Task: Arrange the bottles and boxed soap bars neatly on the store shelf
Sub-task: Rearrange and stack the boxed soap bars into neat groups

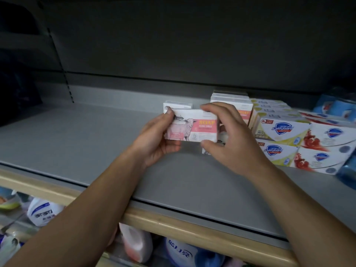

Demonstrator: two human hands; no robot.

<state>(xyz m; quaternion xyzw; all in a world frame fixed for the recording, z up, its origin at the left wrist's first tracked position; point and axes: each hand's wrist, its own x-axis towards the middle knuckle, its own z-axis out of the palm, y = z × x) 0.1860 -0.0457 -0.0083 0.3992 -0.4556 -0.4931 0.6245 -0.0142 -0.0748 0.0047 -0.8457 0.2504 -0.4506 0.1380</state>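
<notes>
Head view. Both hands are raised over the grey shelf (96,143), holding one pink boxed soap bar (192,126) printed with a sheep. The left hand (156,139) has its thumb on the box's upper left corner and its fingers under the left end. The right hand (229,135) has fingers curled over the top right edge and the thumb beneath the lower right corner. Each grip is closed on the box, which is level, face toward the camera, and appears to be held just clear of the shelf surface.

At 12 o'clock from the box, a matching white box (178,105) stands behind it. At 2 o'clock is a taller row of pink soap boxes (231,102). From 3 to 4 o'clock, stacked Safeguard boxes (283,132) occupy the shelf, with pomegranate-printed boxes (331,141) beyond. Blue packs at the far right edge are too blurred to identify. The shelf from 7 to 10 o'clock is bare. Bottles (44,212) lie below the wooden front edge (173,224), on the lower tier.

Assessment: the step in hand is placing a soap box into its row. The next move calls for lowering it squarely in front of the white box, left edge in line, with its right end close against the neighbouring pink row. The bottles appear not yet arranged on this shelf.
</notes>
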